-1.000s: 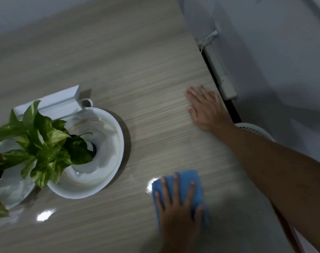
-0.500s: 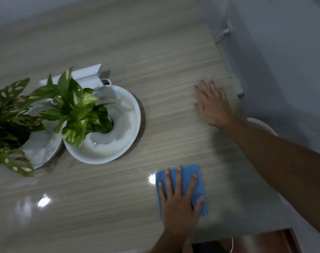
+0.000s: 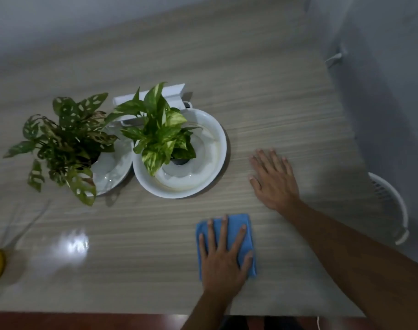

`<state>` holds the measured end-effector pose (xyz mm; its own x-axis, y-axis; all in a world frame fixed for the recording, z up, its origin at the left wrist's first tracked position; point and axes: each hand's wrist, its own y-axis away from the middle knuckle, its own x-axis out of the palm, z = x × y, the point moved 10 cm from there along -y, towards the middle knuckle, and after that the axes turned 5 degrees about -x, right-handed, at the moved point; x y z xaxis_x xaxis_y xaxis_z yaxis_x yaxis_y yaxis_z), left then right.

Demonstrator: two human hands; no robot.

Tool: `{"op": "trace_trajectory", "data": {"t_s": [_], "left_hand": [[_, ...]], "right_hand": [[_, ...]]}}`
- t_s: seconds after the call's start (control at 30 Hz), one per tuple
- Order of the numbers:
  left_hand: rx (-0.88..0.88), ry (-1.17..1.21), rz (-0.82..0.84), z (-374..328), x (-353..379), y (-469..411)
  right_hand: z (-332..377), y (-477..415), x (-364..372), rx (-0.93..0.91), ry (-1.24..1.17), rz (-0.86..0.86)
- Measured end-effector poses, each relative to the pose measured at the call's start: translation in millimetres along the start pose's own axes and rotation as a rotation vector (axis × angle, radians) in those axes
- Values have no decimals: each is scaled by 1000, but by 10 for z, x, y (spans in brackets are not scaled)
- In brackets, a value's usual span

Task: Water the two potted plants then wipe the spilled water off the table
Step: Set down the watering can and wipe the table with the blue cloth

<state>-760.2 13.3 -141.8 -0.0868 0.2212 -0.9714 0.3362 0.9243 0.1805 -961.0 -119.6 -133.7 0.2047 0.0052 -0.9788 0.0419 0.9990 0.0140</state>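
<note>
**Two plants, one cloth, both hands flat**

I see one wooden table (image 3: pixel 155 270) carrying two potted plants (image 3: pixel 159 136), each in its own white dish, rims touching. One folded blue cloth (image 3: pixel 239 225) lies near the front edge under my left hand (image 3: pixel 223 260), fingers spread flat, not clenched. My right hand (image 3: pixel 273 179) rests flat, grasping nothing, just right of the dishes

Tabletop (image 3: pixel 262 96): pale wood-grain laminate, glossy, with a bright light reflection (image 3: pixel 72 244).
Walls (image 3: pixel 60 25): plain, greyish, dimly lit.
Floor (image 3: pixel 84 321): reddish-brown strip under the near edge.
Right side: white slatted object (image 3: pixel 391 206), possibly a fan; white cable (image 3: pixel 334 58).
</note>
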Motion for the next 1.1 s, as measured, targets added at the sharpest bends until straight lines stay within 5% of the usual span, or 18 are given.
{"op": "trace_trajectory", "data": {"t_s": [0.33, 0.5, 0.63, 0.83, 1.1], "left_hand": [[-9, 167, 43, 781, -373, -189], [-573, 497, -288, 1323, -849, 31], [-835, 508, -91, 1441, -629, 59], [-895, 459, 72, 1398, -564, -52], [-671, 577, 49, 1440, -581, -213]], "right_hand": [[-38, -8, -40, 32, -177, 52], [161, 290, -423, 72, -291, -124], [609, 529, -379, 102, -226, 63], [1147, 769, -97, 138, -208, 318], [1453, 886, 12, 272, -319, 301]]}}
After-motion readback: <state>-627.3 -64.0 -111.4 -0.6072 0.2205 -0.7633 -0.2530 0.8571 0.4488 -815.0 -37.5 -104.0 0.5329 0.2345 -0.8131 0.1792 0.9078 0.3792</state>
